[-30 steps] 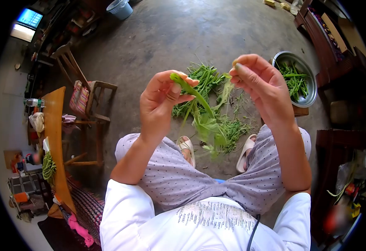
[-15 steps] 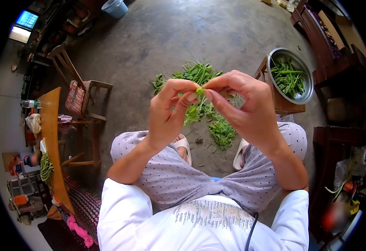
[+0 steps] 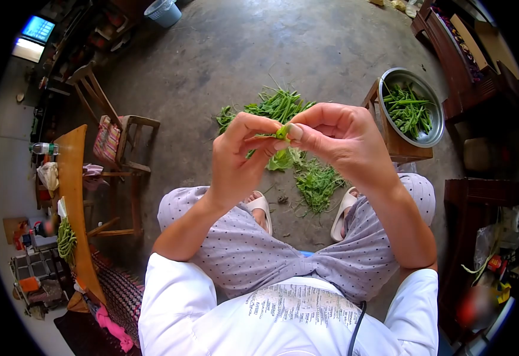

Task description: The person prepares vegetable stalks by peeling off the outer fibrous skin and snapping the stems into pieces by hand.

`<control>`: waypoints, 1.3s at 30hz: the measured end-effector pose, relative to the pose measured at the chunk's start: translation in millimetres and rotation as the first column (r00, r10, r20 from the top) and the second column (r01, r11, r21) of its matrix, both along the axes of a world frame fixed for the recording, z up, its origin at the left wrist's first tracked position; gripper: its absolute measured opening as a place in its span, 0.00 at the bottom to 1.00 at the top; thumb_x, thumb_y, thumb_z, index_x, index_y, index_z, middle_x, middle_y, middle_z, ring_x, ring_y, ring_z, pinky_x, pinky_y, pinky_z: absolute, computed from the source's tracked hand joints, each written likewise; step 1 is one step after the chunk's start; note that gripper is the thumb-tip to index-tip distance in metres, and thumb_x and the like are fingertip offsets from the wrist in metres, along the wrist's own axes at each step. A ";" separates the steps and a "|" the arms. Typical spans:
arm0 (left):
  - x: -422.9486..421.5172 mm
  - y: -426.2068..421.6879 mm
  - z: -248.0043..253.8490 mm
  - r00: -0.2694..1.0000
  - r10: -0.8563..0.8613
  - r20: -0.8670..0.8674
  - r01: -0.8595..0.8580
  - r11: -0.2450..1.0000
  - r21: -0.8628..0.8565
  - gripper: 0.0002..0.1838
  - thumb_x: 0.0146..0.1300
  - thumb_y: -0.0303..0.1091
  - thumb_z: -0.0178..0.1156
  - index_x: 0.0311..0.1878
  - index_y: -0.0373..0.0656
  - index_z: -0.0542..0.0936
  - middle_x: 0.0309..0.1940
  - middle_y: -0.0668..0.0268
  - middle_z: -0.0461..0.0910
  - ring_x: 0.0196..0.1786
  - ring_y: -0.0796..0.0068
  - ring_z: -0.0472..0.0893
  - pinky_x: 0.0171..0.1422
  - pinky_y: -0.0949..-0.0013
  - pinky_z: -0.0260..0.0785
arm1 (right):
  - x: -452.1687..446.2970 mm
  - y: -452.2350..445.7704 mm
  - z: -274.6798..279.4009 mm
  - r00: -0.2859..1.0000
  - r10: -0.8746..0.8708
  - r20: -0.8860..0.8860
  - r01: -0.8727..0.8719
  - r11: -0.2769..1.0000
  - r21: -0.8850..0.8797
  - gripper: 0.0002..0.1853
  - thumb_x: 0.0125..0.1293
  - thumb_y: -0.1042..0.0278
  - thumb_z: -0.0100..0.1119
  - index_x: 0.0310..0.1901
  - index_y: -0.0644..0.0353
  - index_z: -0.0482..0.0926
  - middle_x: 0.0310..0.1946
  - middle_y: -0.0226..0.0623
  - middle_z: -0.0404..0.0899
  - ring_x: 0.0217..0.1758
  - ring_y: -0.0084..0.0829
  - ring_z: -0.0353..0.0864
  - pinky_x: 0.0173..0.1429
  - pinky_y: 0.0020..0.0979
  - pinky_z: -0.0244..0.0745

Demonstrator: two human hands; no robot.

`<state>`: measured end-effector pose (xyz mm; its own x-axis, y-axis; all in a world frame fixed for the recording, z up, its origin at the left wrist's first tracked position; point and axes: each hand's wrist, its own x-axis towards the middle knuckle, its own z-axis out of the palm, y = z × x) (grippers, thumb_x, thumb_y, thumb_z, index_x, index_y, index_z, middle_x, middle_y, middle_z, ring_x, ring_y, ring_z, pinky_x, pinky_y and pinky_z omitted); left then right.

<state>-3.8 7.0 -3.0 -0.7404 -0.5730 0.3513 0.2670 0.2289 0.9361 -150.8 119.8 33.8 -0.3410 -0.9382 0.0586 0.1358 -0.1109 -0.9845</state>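
Hands have closed in on each other since a second ago, when they stood apart with a thin strip drawn out from the right; now the fingertips meet over the floor, ahead of the knees. Left hand (image 3: pixel 240 159): thumb and forefinger narrowed to a pinch on a bright green stem (image 3: pixel 282 132), of which only a short bit shows. Right hand (image 3: pixel 351 142): thumb and forefinger also pinched together at the same end, thumb laid across it; whether it grips the stem itself or a strip of its skin, cannot tell. Pale leaves (image 3: pixel 281 160) show just below the fingers; whether joined to the held stem, cannot tell. Beyond, on the concrete floor (image 3: pixel 241 53), a loose pile of green stems (image 3: pixel 280 105), partly hidden by the hands. Nearer the feet, a finer heap of trimmings (image 3: pixel 317 184), lying between two light sandals (image 3: pixel 260 209). To the right, a metal basin (image 3: pixel 436 114) tilted in view, with cut green stems (image 3: pixel 408 110) inside, resting on a wooden stool (image 3: pixel 411 152). To the left, a wooden table (image 3: pixel 72 169) bears a clear bottle (image 3: pixel 44 148) and a bundle of long green strands (image 3: pixel 66 240); a chair (image 3: pixel 130 139) stands near it.
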 end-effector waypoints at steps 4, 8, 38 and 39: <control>0.7 -1.6 2.6 0.999 -0.041 -0.025 0.041 0.999 0.034 0.08 0.61 0.17 0.59 0.43 0.36 0.73 0.38 0.64 0.79 0.44 0.77 0.81 0.50 0.75 0.75 | -2.5 -1.6 -0.8 0.995 0.048 0.086 -0.054 0.997 0.063 0.12 0.62 0.66 0.64 0.41 0.68 0.82 0.30 0.32 0.82 0.32 0.16 0.77 0.36 0.18 0.72; -1.3 -0.2 3.6 0.996 -0.064 -0.063 0.070 0.994 0.088 0.08 0.62 0.18 0.58 0.43 0.36 0.73 0.37 0.65 0.79 0.43 0.77 0.81 0.48 0.75 0.75 | -0.3 -3.7 -4.4 0.977 0.053 0.204 -0.068 0.996 0.066 0.12 0.63 0.66 0.64 0.40 0.67 0.82 0.31 0.31 0.81 0.33 0.16 0.76 0.38 0.19 0.72; 9.3 -35.4 22.3 0.968 0.216 -0.124 -0.145 0.893 0.425 0.08 0.69 0.31 0.53 0.48 0.40 0.72 0.45 0.56 0.80 0.49 0.63 0.81 0.51 0.70 0.77 | -18.3 -16.3 -36.0 0.902 0.019 0.432 0.008 0.998 -0.060 0.12 0.69 0.65 0.55 0.45 0.66 0.75 0.44 0.39 0.80 0.47 0.24 0.79 0.55 0.23 0.73; 7.4 -34.1 21.3 0.968 0.216 -0.125 -0.144 0.892 0.429 0.08 0.69 0.31 0.53 0.48 0.40 0.72 0.45 0.56 0.80 0.49 0.63 0.81 0.51 0.70 0.77 | -14.4 -19.1 -31.5 0.815 0.107 0.570 0.013 0.979 -0.202 0.12 0.71 0.65 0.52 0.47 0.66 0.73 0.48 0.41 0.78 0.50 0.26 0.78 0.58 0.24 0.73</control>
<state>3.6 -27.2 18.3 -0.5627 -0.8109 0.1610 0.4169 -0.1101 0.9022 -165.1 100.7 2.3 -0.3237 -0.9452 0.0415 0.6802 -0.2630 -0.6842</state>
